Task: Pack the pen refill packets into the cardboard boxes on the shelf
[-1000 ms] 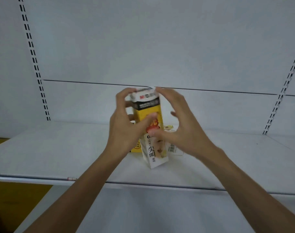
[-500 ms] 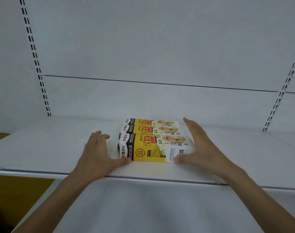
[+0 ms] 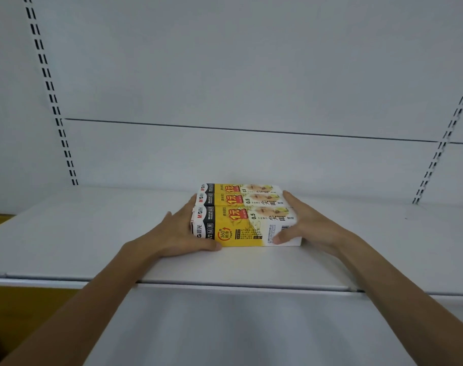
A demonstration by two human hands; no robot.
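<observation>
L arm [image 3: 93,299] & R arm [image 3: 396,299] stretched fwd, bare. L hand [image 3: 181,233] flat, fingers straight, thumb pointing right. R hand [image 3: 311,225] likewise, thumb pointing left. Palms face each other.

White back panel [image 3: 238,75]; slotted left upright [image 3: 51,93], right upright [image 3: 441,146]; yellow surface [image 3: 27,302] lower left.

From my feed this reads as a shop: a long white metal shelf [image 3: 93,247] of the gondola kind, backed by plain white back panels [image 3: 251,75], with slotted uprights [image 3: 51,93] running up either side. Three retail-printed cardboard boxes [image 3: 241,215] lie on it side by side, yellow-branded, showing a "1元" price mark and a barcode [image 3: 284,228].
</observation>
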